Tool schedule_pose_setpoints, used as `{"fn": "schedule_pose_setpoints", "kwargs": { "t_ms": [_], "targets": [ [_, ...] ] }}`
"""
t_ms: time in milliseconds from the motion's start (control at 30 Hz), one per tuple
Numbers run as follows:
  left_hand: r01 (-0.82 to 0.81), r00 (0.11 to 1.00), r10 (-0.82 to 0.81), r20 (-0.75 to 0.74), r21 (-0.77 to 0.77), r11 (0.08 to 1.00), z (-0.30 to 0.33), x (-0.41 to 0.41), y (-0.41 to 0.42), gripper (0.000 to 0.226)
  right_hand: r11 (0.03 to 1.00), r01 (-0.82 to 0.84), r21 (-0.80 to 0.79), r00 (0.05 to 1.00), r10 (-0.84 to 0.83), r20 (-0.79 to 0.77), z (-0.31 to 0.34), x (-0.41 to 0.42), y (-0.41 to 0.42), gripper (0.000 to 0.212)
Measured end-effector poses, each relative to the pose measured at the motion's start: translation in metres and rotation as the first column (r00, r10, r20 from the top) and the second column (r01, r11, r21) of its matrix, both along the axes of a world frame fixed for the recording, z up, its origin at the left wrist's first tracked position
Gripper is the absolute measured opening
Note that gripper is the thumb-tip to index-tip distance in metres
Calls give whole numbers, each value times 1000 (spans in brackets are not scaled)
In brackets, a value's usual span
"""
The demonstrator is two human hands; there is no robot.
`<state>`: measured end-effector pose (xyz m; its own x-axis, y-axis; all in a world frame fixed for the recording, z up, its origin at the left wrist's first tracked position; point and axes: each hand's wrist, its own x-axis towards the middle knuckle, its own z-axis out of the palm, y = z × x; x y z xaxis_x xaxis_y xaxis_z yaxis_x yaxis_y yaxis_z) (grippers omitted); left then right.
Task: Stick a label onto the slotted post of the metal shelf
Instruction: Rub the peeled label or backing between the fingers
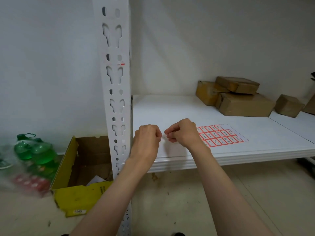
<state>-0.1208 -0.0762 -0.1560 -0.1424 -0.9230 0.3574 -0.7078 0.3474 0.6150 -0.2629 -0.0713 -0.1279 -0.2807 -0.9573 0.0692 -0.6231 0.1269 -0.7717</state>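
Note:
The white slotted post of the metal shelf rises at left of centre, with a small red-and-white label stuck on it high up. A sheet of red-bordered labels lies flat on the white shelf board. My left hand and my right hand meet over the shelf's front, just right of the post, fingertips pinched together on a small blurred whitish piece. What that piece is I cannot tell for sure; it looks like a label.
Several brown cardboard boxes are stacked at the back right of the shelf. On the floor left of the post stand an open yellow cardboard box, green bottles in plastic wrap and red cans.

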Motion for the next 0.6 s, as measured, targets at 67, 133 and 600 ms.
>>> {"fn": "schedule_pose_setpoints", "kwargs": {
  "t_ms": [67,133,600],
  "targets": [
    [8,1000,-8,18,6,1000,-1,0,-2,25,1000,15,-13,1000,-15,-17,0,0,-1,15],
    [11,999,-12,38,9,1000,-2,0,-2,32,1000,25,-14,998,-26,-52,2,1,-1,10],
    [34,999,-32,-32,48,998,2,2,2,16,1000,2,-1,993,-2,-121,4,0,6,7]
  ]
}}
